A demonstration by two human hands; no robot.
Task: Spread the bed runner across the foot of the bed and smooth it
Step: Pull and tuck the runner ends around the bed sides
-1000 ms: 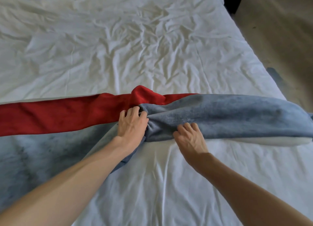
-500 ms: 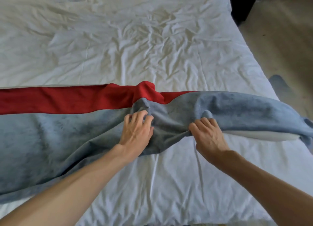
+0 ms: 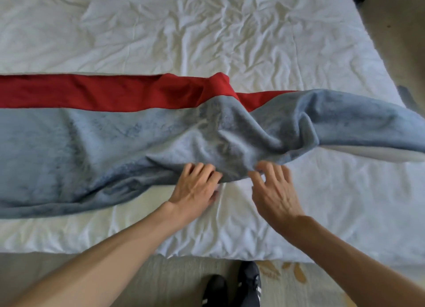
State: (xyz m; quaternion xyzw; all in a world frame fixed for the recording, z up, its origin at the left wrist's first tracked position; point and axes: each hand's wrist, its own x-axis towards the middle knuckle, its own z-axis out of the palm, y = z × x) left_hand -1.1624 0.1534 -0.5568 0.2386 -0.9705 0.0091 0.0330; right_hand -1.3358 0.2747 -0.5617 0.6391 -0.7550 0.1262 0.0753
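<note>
White, wrinkled sheet (image 3: 207, 31) covers the bed (image 3: 230, 249) almost from edge to edge, and pale floor (image 3: 395, 31) shows beside the bed and at its foot. Across the bed lies the runner (image 3: 69, 145), blue-grey with a red band (image 3: 92, 93) along its far side. On one half the runner lies rather flat. At the middle it is bunched into a raised fold, and the red band makes a small hump there. Past the fold the other half is folded over, so its white underside (image 3: 368, 154) shows at the near edge.

Both hands are at the near edge of the runner, at the middle fold. The left hand (image 3: 195, 189) pinches the edge of the cloth with bent fingers. The right hand (image 3: 273, 191) is just beside it, fingers spread and curved, the tips touching the cloth; I cannot tell if it grips. Below the bed's foot, black shoes (image 3: 232, 286) stand on the floor.
</note>
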